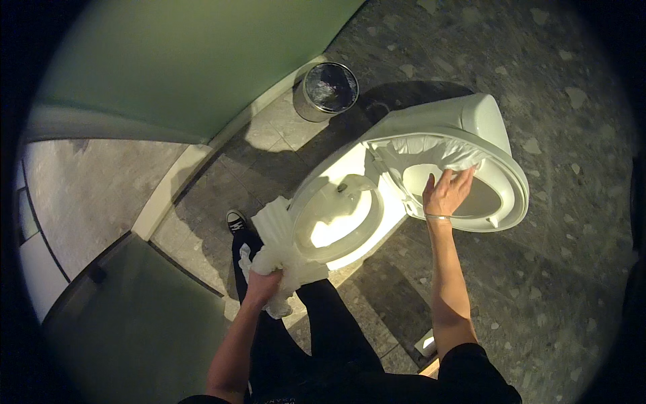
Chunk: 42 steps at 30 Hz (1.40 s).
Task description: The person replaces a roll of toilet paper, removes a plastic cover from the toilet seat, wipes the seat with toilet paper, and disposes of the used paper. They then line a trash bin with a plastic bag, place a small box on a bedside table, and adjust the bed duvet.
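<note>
My left hand (266, 286) grips a loose bunch of white toilet paper (275, 222), which hangs beside the front rim of the toilet bowl (335, 252). With its fingers on a white wad of paper (463, 155), my right hand (448, 192) presses against the underside of the raised toilet seat (497, 177). The seat and the lid (522, 189) behind it both stand up against the cistern (487, 121). A bracelet circles my right wrist. Bright light falls on the bowl, and its inside is partly washed out.
A round bin (305, 103) with a dark liner stands by the green frosted glass panel (166, 65), left of the toilet. Another glass panel (136, 308) is at the lower left. Stone-patterned wall (565, 283) lies to the right. My legs are just before the bowl.
</note>
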Available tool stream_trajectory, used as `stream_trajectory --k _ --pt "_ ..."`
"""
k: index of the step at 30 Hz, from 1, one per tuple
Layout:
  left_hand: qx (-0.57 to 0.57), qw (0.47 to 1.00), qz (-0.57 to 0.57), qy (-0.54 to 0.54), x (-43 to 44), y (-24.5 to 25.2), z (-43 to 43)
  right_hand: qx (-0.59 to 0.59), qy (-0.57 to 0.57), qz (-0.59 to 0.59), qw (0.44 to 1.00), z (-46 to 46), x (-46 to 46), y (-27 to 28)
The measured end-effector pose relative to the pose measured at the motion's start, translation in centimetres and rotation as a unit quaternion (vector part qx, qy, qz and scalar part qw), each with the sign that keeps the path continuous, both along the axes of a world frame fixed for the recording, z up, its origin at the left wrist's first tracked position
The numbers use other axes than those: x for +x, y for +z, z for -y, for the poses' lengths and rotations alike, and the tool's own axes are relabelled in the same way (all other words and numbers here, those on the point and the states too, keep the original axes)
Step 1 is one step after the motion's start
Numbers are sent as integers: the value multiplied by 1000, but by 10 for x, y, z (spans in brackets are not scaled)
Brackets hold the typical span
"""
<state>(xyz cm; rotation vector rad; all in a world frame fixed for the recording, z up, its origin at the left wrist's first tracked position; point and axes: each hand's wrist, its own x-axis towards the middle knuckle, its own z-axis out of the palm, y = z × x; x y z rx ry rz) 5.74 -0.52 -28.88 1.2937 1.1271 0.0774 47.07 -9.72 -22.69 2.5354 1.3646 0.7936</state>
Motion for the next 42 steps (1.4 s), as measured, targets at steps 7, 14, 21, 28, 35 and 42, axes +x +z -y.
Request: stream_trajectory --k 7,14,21,28,35,42 --pt "-126 989 -10 83 2 0 -11 27 -138 -256 956 -29 22 -39" --pt "-120 986 52 104 16 -5 -17 -209 155 -277 925 -8 11 -133" --pt "-142 981 78 109 50 -18 -26 -489 169 -299 802 48 63 -47" --pt "-77 992 100 -30 171 -7 4 -341 176 -340 858 77 60 32" --pt "-368 863 343 39 348 25 6 -271 127 -242 923 68 38 59" --pt "-326 892 298 99 368 46 21 -142 280 -324 893 55 27 114"
